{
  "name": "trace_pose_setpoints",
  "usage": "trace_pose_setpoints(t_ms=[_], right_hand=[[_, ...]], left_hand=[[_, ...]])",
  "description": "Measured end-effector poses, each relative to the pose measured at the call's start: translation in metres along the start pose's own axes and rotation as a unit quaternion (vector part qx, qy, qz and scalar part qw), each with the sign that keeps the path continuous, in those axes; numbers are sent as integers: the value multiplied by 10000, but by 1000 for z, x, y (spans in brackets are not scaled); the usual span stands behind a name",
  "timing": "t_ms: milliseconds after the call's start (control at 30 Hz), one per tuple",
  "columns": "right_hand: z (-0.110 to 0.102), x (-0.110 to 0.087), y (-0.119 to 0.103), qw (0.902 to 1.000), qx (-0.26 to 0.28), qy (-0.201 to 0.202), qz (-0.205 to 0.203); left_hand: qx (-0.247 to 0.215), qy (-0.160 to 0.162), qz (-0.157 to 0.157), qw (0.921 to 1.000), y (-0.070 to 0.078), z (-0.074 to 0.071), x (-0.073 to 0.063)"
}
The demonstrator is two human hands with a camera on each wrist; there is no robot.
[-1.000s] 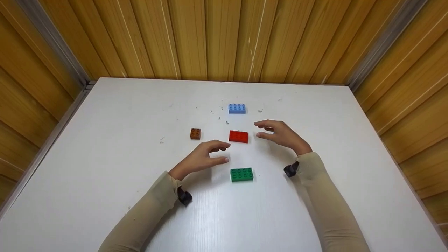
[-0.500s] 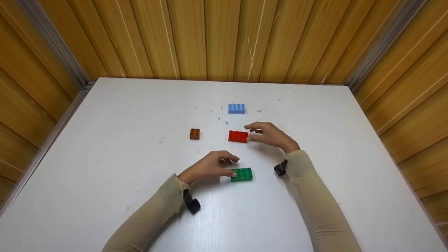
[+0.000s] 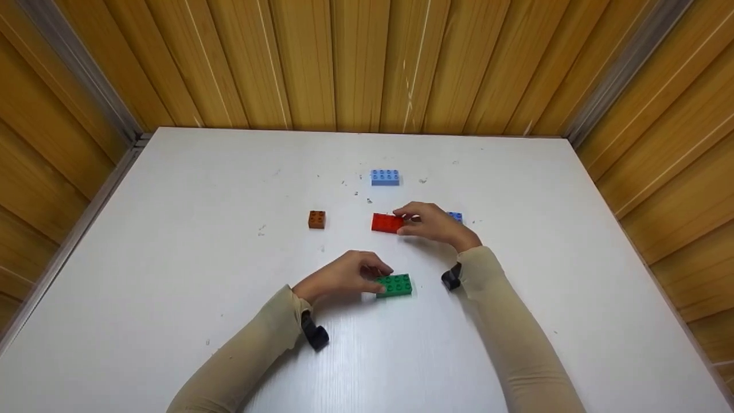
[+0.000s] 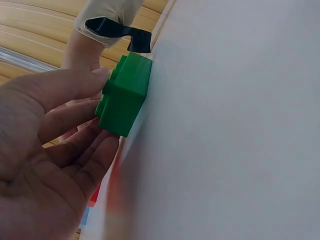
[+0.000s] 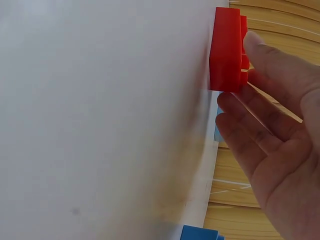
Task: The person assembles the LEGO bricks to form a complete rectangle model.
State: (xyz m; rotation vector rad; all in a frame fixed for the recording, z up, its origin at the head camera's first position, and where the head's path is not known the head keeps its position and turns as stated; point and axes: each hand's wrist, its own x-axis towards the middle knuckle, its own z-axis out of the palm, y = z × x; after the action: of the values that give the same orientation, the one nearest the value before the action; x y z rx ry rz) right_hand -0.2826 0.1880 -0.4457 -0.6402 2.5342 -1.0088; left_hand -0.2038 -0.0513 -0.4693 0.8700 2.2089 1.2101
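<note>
My left hand (image 3: 344, 275) pinches the left end of a green two-by-four toy brick (image 3: 397, 284), studs up on the white table. In the left wrist view the thumb lies along the studded side of the green brick (image 4: 129, 82), fingers bent at its far side. Farther off, my right hand (image 3: 433, 222) holds the right end of a red brick (image 3: 385, 222) between thumb and fingers. The right wrist view shows the thumb by the studs of the red brick (image 5: 226, 50); its fingertips are partly behind it.
A light blue brick (image 3: 385, 178) lies beyond the red one. To its front left sits a small brown brick (image 3: 316, 219). A darker blue brick (image 3: 456, 217) is partly hidden behind my right hand. Wood-patterned panels (image 3: 355, 63) stand behind the white table (image 3: 172, 229).
Left hand came down and right to the green brick, its thumb and fingers closing on it. Right hand moved left onto the red brick, uncovering part of the darker blue brick.
</note>
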Motion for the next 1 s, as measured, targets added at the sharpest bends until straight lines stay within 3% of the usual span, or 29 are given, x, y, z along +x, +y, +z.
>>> trace_pose_setpoints(t_ms=[367,1000], right_hand=[[1,3,-3,9991,-390,-40,177],[-2,-5,-2,9988,-402,-26,-273]], left_hand=[[163,-216,33,9996,1,-4,0],[260,-131,132,9995,0,-11,-4]])
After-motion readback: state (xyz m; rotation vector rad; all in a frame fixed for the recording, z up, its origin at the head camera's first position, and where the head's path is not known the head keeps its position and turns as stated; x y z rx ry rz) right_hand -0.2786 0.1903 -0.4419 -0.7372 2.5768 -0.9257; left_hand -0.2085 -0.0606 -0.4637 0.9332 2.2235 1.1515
